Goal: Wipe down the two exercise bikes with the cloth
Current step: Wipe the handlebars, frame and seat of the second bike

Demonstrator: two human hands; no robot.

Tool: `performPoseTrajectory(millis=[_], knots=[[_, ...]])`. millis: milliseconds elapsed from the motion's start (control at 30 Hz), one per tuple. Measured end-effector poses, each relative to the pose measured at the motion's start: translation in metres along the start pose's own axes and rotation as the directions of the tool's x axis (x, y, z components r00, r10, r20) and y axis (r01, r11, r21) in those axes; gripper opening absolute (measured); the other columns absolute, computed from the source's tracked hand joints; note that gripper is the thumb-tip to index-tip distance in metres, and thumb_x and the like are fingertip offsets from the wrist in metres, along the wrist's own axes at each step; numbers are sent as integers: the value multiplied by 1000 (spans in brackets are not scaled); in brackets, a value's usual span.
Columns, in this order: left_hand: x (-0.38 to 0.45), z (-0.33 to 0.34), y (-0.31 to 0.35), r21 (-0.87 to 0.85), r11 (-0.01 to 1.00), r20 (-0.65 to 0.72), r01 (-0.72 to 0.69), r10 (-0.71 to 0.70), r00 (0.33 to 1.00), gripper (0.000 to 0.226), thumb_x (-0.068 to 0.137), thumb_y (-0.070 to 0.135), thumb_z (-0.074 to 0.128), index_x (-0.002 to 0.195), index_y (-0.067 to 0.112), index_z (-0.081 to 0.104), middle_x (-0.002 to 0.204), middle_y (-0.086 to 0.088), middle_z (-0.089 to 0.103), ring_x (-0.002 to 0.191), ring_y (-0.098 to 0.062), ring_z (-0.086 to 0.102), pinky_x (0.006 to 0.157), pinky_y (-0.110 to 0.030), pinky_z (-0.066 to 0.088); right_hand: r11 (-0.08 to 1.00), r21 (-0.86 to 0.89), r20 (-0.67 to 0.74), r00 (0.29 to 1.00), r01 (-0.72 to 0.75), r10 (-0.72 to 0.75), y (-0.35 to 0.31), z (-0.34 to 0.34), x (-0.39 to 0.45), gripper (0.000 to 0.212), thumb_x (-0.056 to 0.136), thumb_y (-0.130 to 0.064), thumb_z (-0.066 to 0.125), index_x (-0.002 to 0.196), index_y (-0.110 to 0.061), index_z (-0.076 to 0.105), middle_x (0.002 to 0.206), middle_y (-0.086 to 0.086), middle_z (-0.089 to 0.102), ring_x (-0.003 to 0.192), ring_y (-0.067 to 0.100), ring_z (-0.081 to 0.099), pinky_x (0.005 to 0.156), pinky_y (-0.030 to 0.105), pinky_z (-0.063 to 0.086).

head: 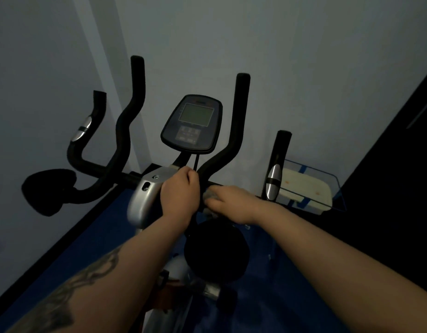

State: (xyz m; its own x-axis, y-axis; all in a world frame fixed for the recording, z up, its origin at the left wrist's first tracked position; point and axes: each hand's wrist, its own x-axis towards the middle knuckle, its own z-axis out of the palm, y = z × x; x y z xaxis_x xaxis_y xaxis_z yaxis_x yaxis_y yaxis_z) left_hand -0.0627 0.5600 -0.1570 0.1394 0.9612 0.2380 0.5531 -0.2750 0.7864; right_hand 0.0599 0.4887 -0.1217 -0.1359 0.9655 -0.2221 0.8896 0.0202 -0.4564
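Head view, dim light. An exercise bike [145,200] stands against a pale wall [303,68] on a blue floor [99,236], its console [192,123] upright between two pairs of black handlebars [126,131]. The left hand [181,191] is curled into a fist at the centre of the handlebar crossbar, just right of the silver stem housing and below the console mount; what its fingers close around cannot be told, as they are turned away from the camera. The right hand [228,203] lies immediately to its right, nearly touching it, fingers bent over a grey cloth [211,192] and pressing it against the crossbar. The cloth shows only as a small bunched patch between the two hands, at the base of the inner right handlebar; the rest is hidden under the right hand. A round black knob or cap [216,251] sits below the hands on the frame. To the right, beyond the outer handlebar with its silver sensor [273,181], a clear tray [337,188] holds a pale, flat object [306,191].
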Motion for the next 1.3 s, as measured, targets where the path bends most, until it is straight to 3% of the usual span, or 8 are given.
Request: performPoseTrajectory(millis=[67,133,333,433,600,967,1067,1300], knots=[[-2,-1,1,-30,1000,14,-7,8,1000,31,95,28,36,71,14,50,65,-6,57,65,-23,55,63,-39,44,992,123,-55,998,-4,10,3,5,-3,31,100,-34,43,126,-20,53,115,3,63,100,19,59,89,36,48],[-5,-1,2,-9,999,42,-40,40,998,31,95,39,36,74,20,51,69,-1,59,68,-21,58,66,-39,47,997,-55,-86,995,54,-58,10,6,-14,31,99,-36,43,126,-24,49,112,2,59,96,20,58,84,37,48],[0,3,3,297,850,136,-436,414,900,48,97,35,46,143,22,39,134,-4,49,100,-27,59,70,-39,49,843,-526,-328,889,108,-319,55,-17,-57,33,88,-27,60,121,-23,60,108,-1,61,101,20,51,83,32,38],[0,2,5,341,823,178,-455,419,891,52,98,35,46,147,23,35,131,-5,51,97,-28,60,67,-38,48,972,-221,-735,669,-81,-111,75,-22,-59,44,86,-11,67,129,-15,59,118,7,60,109,26,49,93,37,41],[-2,0,6,258,886,169,-385,351,921,48,98,37,39,146,29,34,115,-4,57,87,-25,60,64,-39,49,956,281,-835,470,-83,286,49,42,-44,63,98,-25,52,153,-30,20,151,-2,29,137,12,23,110,23,19],[-6,1,6,162,943,160,-292,267,950,45,99,39,36,144,39,33,117,2,61,97,-20,61,77,-43,52,887,446,-822,339,-116,458,45,18,-21,69,101,-31,43,155,-22,0,154,7,23,136,22,32,112,34,32],[-3,2,4,162,948,165,-276,249,954,43,99,41,36,141,40,34,115,3,61,97,-20,61,79,-42,51,856,514,-785,373,-55,495,51,12,-19,70,101,-32,43,154,-23,-1,153,7,22,134,21,34,109,29,33],[-4,1,5,164,950,160,-268,242,957,43,99,40,36,141,39,34,117,5,61,98,-17,61,76,-36,48,725,670,-727,338,159,598,81,-64,2,41,99,-32,51,137,-17,44,126,7,56,106,14,55,70,7,39]])
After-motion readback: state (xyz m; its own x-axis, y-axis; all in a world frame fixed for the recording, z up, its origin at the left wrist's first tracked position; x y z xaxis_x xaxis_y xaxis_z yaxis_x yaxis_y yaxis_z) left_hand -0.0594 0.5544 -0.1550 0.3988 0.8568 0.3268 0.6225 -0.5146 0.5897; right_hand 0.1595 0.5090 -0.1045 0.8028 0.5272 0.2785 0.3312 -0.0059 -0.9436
